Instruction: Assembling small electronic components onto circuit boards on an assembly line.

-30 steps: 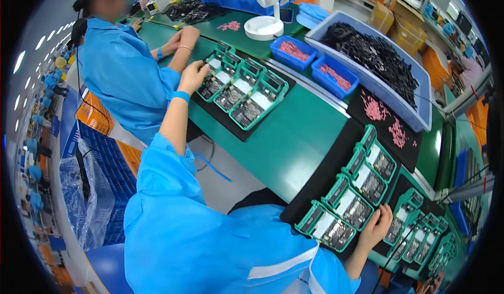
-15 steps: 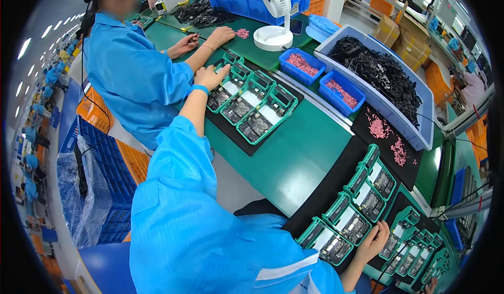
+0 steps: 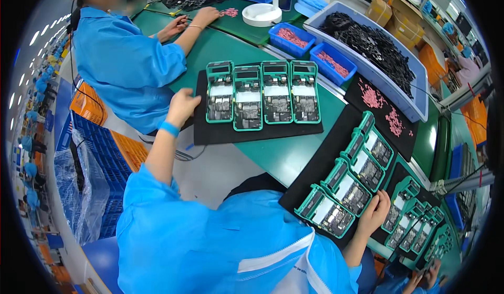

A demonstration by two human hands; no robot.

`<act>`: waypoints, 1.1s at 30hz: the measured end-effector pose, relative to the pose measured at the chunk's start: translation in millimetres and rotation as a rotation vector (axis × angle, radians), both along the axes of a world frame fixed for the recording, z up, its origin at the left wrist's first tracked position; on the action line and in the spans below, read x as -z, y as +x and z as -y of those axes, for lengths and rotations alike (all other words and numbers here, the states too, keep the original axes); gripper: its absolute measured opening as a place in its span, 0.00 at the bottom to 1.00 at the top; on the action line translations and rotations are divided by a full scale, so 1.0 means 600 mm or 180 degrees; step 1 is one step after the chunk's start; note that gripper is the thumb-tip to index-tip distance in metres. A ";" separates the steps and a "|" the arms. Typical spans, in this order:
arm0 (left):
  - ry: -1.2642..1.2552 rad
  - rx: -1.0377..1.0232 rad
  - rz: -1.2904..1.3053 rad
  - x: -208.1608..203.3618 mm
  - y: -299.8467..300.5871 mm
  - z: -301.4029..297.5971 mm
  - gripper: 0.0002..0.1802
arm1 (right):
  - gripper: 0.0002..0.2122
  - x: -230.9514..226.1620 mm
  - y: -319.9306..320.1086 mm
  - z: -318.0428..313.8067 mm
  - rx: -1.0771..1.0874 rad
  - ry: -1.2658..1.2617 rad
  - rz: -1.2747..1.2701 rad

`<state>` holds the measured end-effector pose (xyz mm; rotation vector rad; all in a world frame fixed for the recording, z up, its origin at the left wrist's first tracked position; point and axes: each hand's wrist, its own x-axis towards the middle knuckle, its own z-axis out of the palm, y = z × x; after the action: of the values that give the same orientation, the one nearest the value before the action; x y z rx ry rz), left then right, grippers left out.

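Note:
Several green-framed fixtures (image 3: 248, 98), holding phone-like circuit boards with white panels, stand in a row on a black mat (image 3: 231, 136). My left hand (image 3: 183, 106) is closed at this mat's left edge, fingertips against it. On a second black mat (image 3: 297, 191) at the right, more green-framed fixtures (image 3: 350, 191) stand in a slanted row. My right hand (image 3: 374, 213) has its fingers curled at that mat's right edge, beside a nearer fixture. The undersides of both grips are hidden.
Beyond the mats are two blue bins of small pink parts (image 3: 336, 63), a large tray of black parts (image 3: 367, 49) and loose pink pieces (image 3: 373, 95). A white fan (image 3: 262, 14) stands at the back. A co-worker in blue (image 3: 123, 57) works at the left. More fixtures (image 3: 415, 228) lie at far right.
The left mat with its fixtures has turned from a slant to nearly level, and my left hand has come nearer with its left end. My right hand stays beside the right-hand fixtures.

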<state>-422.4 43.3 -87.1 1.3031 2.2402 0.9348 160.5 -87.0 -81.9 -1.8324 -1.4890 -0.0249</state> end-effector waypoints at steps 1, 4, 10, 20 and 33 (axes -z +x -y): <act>-0.0182 -0.0117 0.1074 -0.017 0.030 0.027 0.19 | 0.10 0.003 0.004 0.002 0.0021 0.0015 -0.0023; -0.0432 0.0487 0.2813 -0.048 0.104 0.107 0.16 | 0.10 0.001 0.004 0.003 0.0013 0.0019 -0.0112; -0.0229 0.0672 0.3811 -0.013 0.230 0.196 0.17 | 0.11 -0.016 0.035 -0.014 -0.0140 -0.0142 -0.0864; -0.1972 0.1968 0.1499 -0.062 0.211 0.199 0.14 | 0.08 -0.140 0.005 -0.270 -0.0967 -0.0066 -0.0271; 0.0327 0.5224 -0.0525 -0.448 0.394 -0.045 0.04 | 0.04 -0.035 0.001 -0.472 -0.1589 -0.0463 0.1133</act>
<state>-186.0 70.1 181.6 2.4782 0.5340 0.2336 160.9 196.3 -61.1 -1.5697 -2.2180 0.0003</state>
